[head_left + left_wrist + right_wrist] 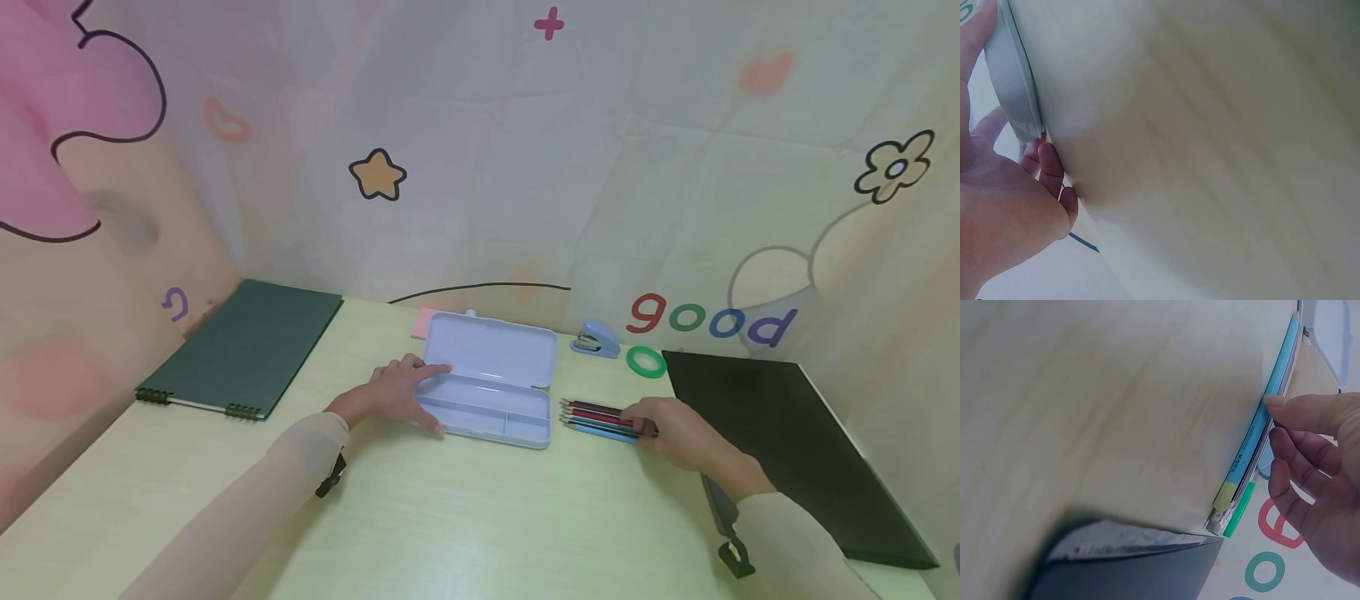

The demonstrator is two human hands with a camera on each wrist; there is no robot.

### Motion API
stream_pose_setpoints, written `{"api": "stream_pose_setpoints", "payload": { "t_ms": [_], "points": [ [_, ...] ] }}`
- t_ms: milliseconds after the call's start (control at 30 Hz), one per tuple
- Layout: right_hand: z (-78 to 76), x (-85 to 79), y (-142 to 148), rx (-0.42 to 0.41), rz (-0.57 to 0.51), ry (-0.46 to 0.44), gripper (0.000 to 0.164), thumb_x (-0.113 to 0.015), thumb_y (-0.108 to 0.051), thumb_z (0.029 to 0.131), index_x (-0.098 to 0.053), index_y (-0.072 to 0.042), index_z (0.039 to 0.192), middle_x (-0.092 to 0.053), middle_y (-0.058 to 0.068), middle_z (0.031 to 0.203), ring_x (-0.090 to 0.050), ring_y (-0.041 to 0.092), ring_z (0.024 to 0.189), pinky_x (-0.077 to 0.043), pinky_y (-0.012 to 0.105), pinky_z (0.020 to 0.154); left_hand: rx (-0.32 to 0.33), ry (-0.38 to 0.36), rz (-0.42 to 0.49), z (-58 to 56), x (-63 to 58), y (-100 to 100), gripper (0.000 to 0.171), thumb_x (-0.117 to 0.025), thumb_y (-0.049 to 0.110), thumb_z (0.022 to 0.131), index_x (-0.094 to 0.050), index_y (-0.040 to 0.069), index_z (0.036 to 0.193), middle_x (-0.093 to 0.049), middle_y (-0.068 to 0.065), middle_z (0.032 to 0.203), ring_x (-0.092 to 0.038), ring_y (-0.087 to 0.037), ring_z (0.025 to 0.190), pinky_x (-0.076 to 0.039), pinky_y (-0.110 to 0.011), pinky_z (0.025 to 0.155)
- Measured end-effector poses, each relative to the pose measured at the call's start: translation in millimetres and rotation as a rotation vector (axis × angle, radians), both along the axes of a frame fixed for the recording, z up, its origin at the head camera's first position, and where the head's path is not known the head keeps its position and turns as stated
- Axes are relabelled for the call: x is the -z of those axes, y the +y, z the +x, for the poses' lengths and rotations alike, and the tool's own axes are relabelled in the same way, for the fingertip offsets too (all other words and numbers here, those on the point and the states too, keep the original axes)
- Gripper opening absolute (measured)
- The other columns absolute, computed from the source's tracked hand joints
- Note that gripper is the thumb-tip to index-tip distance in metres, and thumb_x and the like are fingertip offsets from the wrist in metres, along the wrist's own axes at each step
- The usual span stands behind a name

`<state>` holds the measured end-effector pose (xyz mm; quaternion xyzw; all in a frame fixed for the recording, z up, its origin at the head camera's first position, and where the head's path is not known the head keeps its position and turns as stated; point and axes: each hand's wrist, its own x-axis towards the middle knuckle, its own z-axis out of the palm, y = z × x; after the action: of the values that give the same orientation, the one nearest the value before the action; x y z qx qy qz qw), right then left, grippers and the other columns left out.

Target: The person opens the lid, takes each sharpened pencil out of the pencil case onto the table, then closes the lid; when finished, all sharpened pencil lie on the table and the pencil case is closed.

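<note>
A pale blue pencil case (pixel 491 417) lies on the table with its lid (pixel 491 348) raised back. Its tray has a long compartment and smaller ones, with nothing seen in them. My left hand (pixel 393 392) holds the case's left end, thumb along the front edge and index finger over the hinge side. In the left wrist view, the other fingers (pixel 1051 165) bend beside the case's end (pixel 1019 81). Right of the case lie several pencils (pixel 592 415) side by side, tips leftward. My right hand (pixel 678 429) grips them near their right ends, its thumb on the light blue pencil (pixel 1250 440).
A dark green ring-bound notebook (pixel 247 350) lies at the left. Behind the case are a pink paper pad (pixel 423 323), a blue stapler (pixel 596 340) and a green tape roll (pixel 647 362). At the right lies a large black flat folder (pixel 780 450). A printed cloth (pixel 480 208) hangs behind.
</note>
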<state>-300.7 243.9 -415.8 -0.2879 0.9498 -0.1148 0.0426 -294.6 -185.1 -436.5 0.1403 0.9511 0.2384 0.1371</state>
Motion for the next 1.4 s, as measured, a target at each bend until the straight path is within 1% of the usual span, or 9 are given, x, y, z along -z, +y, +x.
{"api": "stream_pose_setpoints", "payload": {
  "t_ms": [200,433,533,700,800,933,1067,1267,1400],
  "points": [
    [-0.5,-1.0,-0.9,0.021,-0.006,-0.015,0.033,-0.072,0.008,0.081,-0.074,-0.006,0.110,-0.064,-0.002,0.086,-0.055,0.016,0.082,-0.051,0.037,0.078,-0.002,-0.007,0.003,0.5,-1.5,0.3,0.101,-0.086,0.053,0.071,-0.036,0.029,0.155,-0.037,-0.019,0.147,-0.038,-0.040,0.131,-0.025,-0.061,0.111],
    [-3.3,-2.4,-2.6,0.026,-0.034,-0.032,0.032,-0.074,0.006,0.081,-0.074,-0.006,0.111,-0.064,-0.003,0.087,-0.055,0.016,0.082,-0.051,0.036,0.078,-0.006,-0.007,0.000,-0.1,0.1,-0.1,0.101,-0.086,0.052,0.070,-0.036,0.029,0.155,-0.037,-0.019,0.145,-0.038,-0.039,0.130,-0.025,-0.061,0.111],
    [-7.0,-3.2,-5.2,0.011,-0.072,-0.039,0.031,-0.076,0.002,0.082,-0.072,-0.005,0.112,-0.064,-0.003,0.086,-0.057,0.015,0.082,-0.052,0.034,0.077,-0.012,-0.009,0.002,0.1,-1.0,-0.1,0.101,-0.086,0.052,0.070,-0.037,0.028,0.155,-0.038,-0.019,0.145,-0.038,-0.039,0.130,-0.026,-0.061,0.111],
    [-14.2,-4.4,-16.1,-0.023,-0.182,-0.063,0.034,-0.076,-0.004,0.085,-0.068,0.000,0.117,-0.067,-0.001,0.089,-0.060,0.015,0.084,-0.053,0.031,0.076,-0.022,-0.009,0.000,-0.8,0.7,-0.8,0.101,-0.087,0.053,0.070,-0.037,0.029,0.155,-0.038,-0.018,0.145,-0.038,-0.038,0.129,-0.027,-0.060,0.110],
    [-19.8,-4.8,-26.6,-0.021,-0.216,-0.096,0.035,-0.076,-0.007,0.086,-0.066,0.001,0.120,-0.069,0.004,0.095,-0.062,0.017,0.087,-0.055,0.033,0.078,-0.020,-0.009,0.001,-1.2,2.4,-0.5,0.101,-0.086,0.054,0.069,-0.037,0.030,0.155,-0.038,-0.017,0.145,-0.038,-0.038,0.129,-0.027,-0.059,0.110],
    [-25.9,-8.9,-44.1,-0.008,-0.222,-0.143,0.038,-0.075,-0.011,0.088,-0.065,-0.001,0.124,-0.070,0.008,0.102,-0.065,0.021,0.093,-0.057,0.038,0.082,-0.014,-0.009,0.004,-0.7,1.1,0.4,0.101,-0.086,0.054,0.069,-0.037,0.030,0.155,-0.037,-0.017,0.146,-0.038,-0.038,0.130,-0.027,-0.060,0.111],
    [-28.1,-14.3,-65.8,-0.015,-0.246,-0.178,0.040,-0.075,-0.014,0.089,-0.064,-0.004,0.127,-0.071,0.009,0.105,-0.066,0.023,0.097,-0.057,0.039,0.085,-0.019,-0.003,0.009,0.1,-0.2,0.4,0.101,-0.087,0.054,0.069,-0.038,0.030,0.154,-0.038,-0.017,0.145,-0.038,-0.038,0.129,-0.028,-0.060,0.110],
    [-26.4,-17.8,-104.4,-0.092,-0.254,-0.261,0.037,-0.071,-0.013,0.092,-0.064,-0.006,0.127,-0.071,0.005,0.103,-0.065,0.022,0.100,-0.056,0.039,0.088,-0.011,-0.011,0.001,0.6,0.4,0.2,0.101,-0.086,0.054,0.069,-0.038,0.028,0.154,-0.039,-0.018,0.144,-0.039,-0.037,0.127,-0.029,-0.060,0.109],
    [-26.3,-14.7,-127.5,-0.137,-0.266,-0.280,0.033,-0.070,-0.013,0.092,-0.065,-0.007,0.124,-0.071,0.004,0.102,-0.065,0.019,0.096,-0.055,0.039,0.090,-0.010,-0.007,-0.006,0.5,0.1,0.8,0.101,-0.086,0.054,0.070,-0.038,0.028,0.154,-0.039,-0.018,0.145,-0.039,-0.037,0.128,-0.028,-0.060,0.109]
  ]
}}
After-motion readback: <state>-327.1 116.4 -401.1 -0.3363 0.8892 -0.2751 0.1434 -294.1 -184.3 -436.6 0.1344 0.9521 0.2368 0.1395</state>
